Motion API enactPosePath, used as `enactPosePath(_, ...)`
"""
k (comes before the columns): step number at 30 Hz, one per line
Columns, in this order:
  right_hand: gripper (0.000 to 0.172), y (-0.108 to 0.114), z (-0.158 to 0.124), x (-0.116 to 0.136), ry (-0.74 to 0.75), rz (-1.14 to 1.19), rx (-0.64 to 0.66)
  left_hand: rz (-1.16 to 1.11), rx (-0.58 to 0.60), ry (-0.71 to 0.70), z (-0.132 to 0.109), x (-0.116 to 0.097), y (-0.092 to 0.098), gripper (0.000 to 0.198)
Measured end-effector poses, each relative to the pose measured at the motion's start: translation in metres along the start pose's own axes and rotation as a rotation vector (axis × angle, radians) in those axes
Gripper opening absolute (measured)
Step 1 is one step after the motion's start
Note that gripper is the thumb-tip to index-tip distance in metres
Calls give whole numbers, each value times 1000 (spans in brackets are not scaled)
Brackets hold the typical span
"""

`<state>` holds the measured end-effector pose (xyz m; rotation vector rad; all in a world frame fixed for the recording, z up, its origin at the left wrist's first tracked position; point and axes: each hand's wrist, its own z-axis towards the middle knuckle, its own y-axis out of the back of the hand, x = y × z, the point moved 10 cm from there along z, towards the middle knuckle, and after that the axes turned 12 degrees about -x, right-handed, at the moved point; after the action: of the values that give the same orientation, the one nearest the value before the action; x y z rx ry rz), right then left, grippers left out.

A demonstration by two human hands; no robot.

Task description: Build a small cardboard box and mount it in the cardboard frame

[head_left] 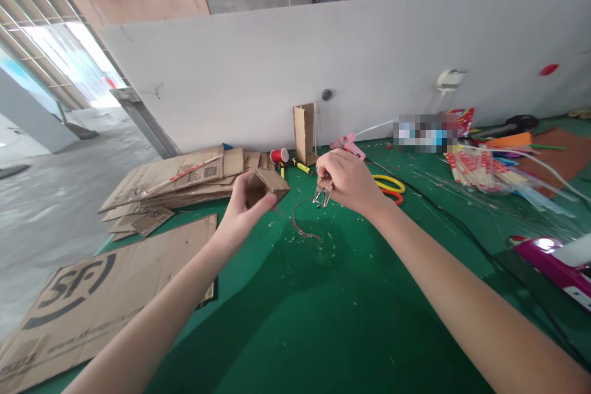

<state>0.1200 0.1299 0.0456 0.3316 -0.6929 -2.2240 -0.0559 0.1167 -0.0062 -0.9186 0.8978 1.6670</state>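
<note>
My left hand [242, 206] is closed around a small folded cardboard piece [266, 184], held just above the green table [323, 295]. My right hand [348, 181] is closed on a small metal tool [322, 196], whose tips point down. A thin reddish wire [300, 221] curls on the table below the tool and between both hands. The hands are a short gap apart.
Flat cardboard sheets [170, 181] and a large printed sheet [92, 301] lie at the left. An upright cardboard piece [305, 132], a red spool [279, 156], a pink glue gun [348, 144], yellow-handled scissors [390, 184] and packs of sticks [475, 166] sit toward the back wall.
</note>
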Motion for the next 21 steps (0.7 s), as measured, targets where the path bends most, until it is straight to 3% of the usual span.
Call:
enactPosePath(3,13,-6,-2,-2,-33,-44,46,-222,52,137,-2,1,-8,42)
enactPosePath(7,16,-18,-9,-21,-204,-124,132,-251,26,127,1,-2,-7,44)
enactPosePath(10,17,-31,-16,-27,-255,-96,257,-109,-45,7,3,-3,2,51)
enactPosePath(13,6,-43,-22,-29,-334,31,399,108,-119,-108,2,-8,12,52)
enactPosePath(17,30,-49,-30,-33,-496,130,562,248,-157,-168,1,-16,17,52)
enactPosePath(21,42,-53,-46,-23,-643,214,806,357,-147,-155,0,-17,16,59)
